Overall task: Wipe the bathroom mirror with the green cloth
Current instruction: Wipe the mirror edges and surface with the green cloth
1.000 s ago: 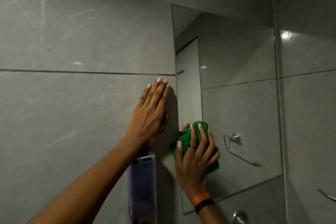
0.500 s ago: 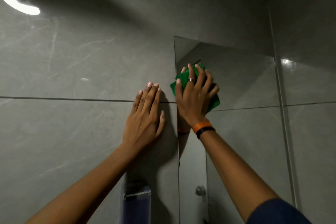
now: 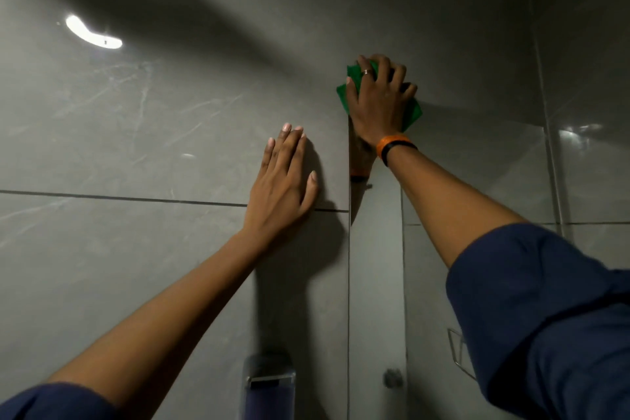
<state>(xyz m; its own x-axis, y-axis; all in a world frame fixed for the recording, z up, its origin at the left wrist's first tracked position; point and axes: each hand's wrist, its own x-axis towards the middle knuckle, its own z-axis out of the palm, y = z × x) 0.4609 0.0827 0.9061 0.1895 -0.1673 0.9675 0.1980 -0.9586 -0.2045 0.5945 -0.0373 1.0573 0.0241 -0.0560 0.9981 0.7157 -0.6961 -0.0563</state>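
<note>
The bathroom mirror (image 3: 477, 174) hangs on the grey tiled wall, filling the right half of the view; its left edge runs straight down the middle. My right hand (image 3: 378, 102) presses the green cloth (image 3: 412, 116) flat against the mirror's top left corner, fingers spread over it, so only the cloth's edges show. My left hand (image 3: 284, 181) lies flat on the wall tile just left of the mirror's edge, fingers together, holding nothing.
A soap dispenser (image 3: 269, 385) is fixed to the wall below my left hand. The mirror reflects a door knob (image 3: 392, 378) and a metal holder (image 3: 458, 356). The side wall (image 3: 589, 112) meets the mirror's right edge. A lamp glare (image 3: 92, 34) shines on the tiles.
My right hand slid the cloth upward along the mirror's left edge, from near the bottom to the top corner. The left hand stayed on the wall. My view tilted upward.
</note>
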